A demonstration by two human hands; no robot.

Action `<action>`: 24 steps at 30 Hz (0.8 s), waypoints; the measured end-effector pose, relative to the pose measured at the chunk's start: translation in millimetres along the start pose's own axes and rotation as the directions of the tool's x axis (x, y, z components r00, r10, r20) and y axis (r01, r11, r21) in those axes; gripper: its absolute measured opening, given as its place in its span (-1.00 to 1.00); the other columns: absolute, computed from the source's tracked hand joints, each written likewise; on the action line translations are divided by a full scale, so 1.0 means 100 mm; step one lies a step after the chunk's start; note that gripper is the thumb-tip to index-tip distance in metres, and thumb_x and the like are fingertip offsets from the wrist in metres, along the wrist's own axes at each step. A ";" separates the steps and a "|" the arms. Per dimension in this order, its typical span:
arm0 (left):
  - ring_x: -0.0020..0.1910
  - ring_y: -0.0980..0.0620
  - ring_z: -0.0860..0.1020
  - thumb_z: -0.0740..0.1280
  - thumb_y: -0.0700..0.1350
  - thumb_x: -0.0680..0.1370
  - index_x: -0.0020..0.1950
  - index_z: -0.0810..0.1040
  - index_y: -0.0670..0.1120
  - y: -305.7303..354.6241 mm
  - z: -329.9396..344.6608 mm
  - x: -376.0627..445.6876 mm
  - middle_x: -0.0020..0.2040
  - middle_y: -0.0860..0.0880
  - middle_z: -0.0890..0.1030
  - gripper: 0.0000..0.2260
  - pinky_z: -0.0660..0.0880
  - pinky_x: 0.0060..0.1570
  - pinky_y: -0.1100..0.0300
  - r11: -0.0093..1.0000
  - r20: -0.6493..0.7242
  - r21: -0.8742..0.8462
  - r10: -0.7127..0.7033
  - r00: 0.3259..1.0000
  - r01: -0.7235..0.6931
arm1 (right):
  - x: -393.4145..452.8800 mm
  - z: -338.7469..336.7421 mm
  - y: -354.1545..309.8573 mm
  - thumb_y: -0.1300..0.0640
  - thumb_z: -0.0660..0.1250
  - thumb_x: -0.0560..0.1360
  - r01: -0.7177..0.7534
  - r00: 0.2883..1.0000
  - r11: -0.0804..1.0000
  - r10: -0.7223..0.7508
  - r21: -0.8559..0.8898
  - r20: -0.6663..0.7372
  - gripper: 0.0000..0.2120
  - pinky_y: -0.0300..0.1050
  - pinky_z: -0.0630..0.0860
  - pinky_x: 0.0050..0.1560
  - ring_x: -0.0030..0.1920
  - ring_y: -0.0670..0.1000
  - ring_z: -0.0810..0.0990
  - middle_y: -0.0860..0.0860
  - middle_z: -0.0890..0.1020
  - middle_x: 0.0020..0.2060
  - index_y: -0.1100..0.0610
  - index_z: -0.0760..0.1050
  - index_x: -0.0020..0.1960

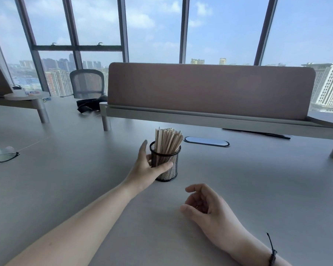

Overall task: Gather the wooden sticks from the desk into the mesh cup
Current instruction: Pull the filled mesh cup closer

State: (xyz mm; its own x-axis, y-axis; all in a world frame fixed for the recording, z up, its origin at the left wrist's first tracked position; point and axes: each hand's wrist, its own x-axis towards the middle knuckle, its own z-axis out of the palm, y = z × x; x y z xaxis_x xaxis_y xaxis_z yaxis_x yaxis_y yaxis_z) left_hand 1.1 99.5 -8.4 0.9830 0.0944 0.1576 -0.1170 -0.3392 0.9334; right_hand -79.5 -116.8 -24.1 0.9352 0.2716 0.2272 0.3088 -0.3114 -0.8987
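Note:
A black mesh cup (170, 170) stands upright on the grey desk (65, 179), near its middle. A bundle of wooden sticks (167, 140) stands in it, leaning slightly right and poking well above the rim. My left hand (146, 169) wraps the cup's left side, thumb across the front and fingers behind. My right hand (206, 208) rests on the desk nearer to me, to the right of the cup, fingers loosely curled and holding nothing. I see no loose sticks on the desk.
A brown divider screen (210, 89) on a raised shelf runs behind the cup. A cable port (207, 141) lies right of the cup. Eyeglasses (3, 156) lie at the left edge. A black bag (88, 105) and a mesh chair (87, 83) stand beyond.

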 end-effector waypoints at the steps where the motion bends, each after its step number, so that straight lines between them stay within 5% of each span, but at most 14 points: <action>1: 0.28 0.14 0.55 0.58 0.28 0.22 0.61 -0.02 0.21 -0.01 0.00 0.00 0.33 0.06 0.56 0.11 0.44 0.36 0.04 1.000 0.021 -0.009 -0.021 1.000 0.021 | 0.01 0.00 0.01 0.05 0.50 0.39 -0.011 1.000 1.000 0.011 0.010 -0.015 -0.67 -0.26 0.51 -0.09 -0.17 -0.08 0.62 -0.03 0.66 -0.14 -0.05 0.51 0.11; 4: 0.20 0.14 0.61 0.59 0.22 0.27 0.48 0.27 0.24 0.06 0.09 -0.12 0.22 0.11 0.64 -0.14 0.49 0.32 -0.05 1.000 0.105 -0.014 -0.004 0.994 0.006 | 0.04 0.01 0.05 0.04 0.50 0.38 -0.039 0.997 0.999 0.041 0.026 -0.065 -0.62 -0.26 0.53 0.10 0.04 -0.09 0.64 -0.05 0.66 -0.02 -0.11 0.50 0.16; 7: 0.14 0.27 0.59 0.51 0.08 0.39 0.34 0.39 0.24 0.16 0.31 -0.36 0.15 0.21 0.65 -0.43 0.48 0.30 0.09 0.999 0.171 -0.021 0.030 0.985 -0.027 | 0.09 0.00 0.04 -0.01 0.52 0.40 -0.048 0.992 0.999 0.048 -0.001 -0.119 -0.51 -0.21 0.47 0.26 0.22 -0.22 0.55 -0.17 0.61 0.17 -0.25 0.43 0.26; 10: -0.20 0.31 0.57 0.39 -0.07 0.49 0.36 0.29 0.25 0.20 0.44 -0.51 -0.05 0.10 0.65 -0.48 0.46 -0.08 0.32 0.999 0.148 0.014 0.033 0.988 -0.035 | 0.11 -0.09 0.01 -0.16 0.57 0.28 -0.056 0.974 0.998 0.057 0.011 -0.217 -0.38 0.02 0.53 0.26 0.23 -0.12 0.58 -0.12 0.62 0.18 -0.21 0.47 0.30; 12: -0.30 0.24 0.51 0.36 -0.15 0.50 0.38 0.30 0.19 0.19 0.44 -0.53 -0.12 0.00 0.61 -0.49 0.41 -0.24 0.35 0.997 0.121 0.046 0.049 0.991 -0.055 | 0.10 -0.14 -0.02 -0.01 0.61 0.28 -0.061 0.967 0.993 0.083 0.100 -0.241 -0.34 0.06 0.56 0.23 0.16 -0.12 0.63 -0.11 0.66 0.13 -0.15 0.46 0.32; 15: -0.06 0.18 0.55 0.36 -0.18 0.48 0.40 0.35 0.14 0.17 0.41 -0.47 -0.03 0.06 0.55 -0.48 0.46 -0.06 0.30 0.991 0.089 0.123 0.044 0.995 -0.055 | 0.09 -0.15 -0.03 -0.03 0.64 0.19 -0.103 0.957 0.985 0.135 0.135 -0.255 -0.04 -0.02 0.52 0.29 0.20 -0.21 0.59 -0.18 0.60 0.20 -0.13 0.26 0.48; 18: 0.21 0.18 0.50 0.35 -0.06 0.40 0.53 0.28 0.18 0.18 0.35 -0.37 0.33 0.09 0.50 -0.31 0.46 0.29 0.09 0.985 0.189 0.150 0.054 0.981 -0.083 | 0.14 -0.14 -0.02 -0.18 0.59 0.11 -0.150 0.947 0.988 0.155 0.039 -0.281 -0.01 -0.03 0.48 0.33 0.26 -0.25 0.52 -0.25 0.57 0.20 -0.22 0.23 0.46; 20: 0.19 0.17 0.54 0.35 -0.11 0.41 0.48 0.31 0.23 0.20 0.35 -0.35 0.35 0.09 0.56 -0.34 0.50 0.30 -0.03 0.979 0.304 0.122 0.122 0.945 -0.166 | 0.16 -0.13 -0.02 -0.20 0.55 0.10 -0.157 0.942 0.987 0.158 0.028 -0.294 -0.10 -0.04 0.49 0.31 0.22 -0.28 0.54 -0.26 0.59 0.17 -0.27 0.26 0.38; 24: 0.15 0.23 0.63 0.54 -0.17 0.40 0.35 0.47 0.13 0.20 0.41 -0.34 0.22 0.12 0.67 -0.43 0.57 0.14 0.20 0.973 0.312 0.067 0.189 0.931 -0.220 | 0.19 -0.11 0.02 -0.19 0.57 0.12 -0.132 0.944 0.989 0.146 0.070 -0.296 -0.21 -0.01 0.54 0.26 0.18 -0.24 0.59 -0.22 0.63 0.16 -0.14 0.39 0.30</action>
State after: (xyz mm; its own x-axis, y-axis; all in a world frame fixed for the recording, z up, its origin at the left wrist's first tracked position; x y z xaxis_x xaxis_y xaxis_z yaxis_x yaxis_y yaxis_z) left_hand -28.7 51.2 -7.8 0.9373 -0.2683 0.2223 -0.3204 -0.4131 0.8525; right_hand -59.5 -122.4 -17.7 0.9793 -0.0583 0.1937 0.1702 -0.2803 -0.9447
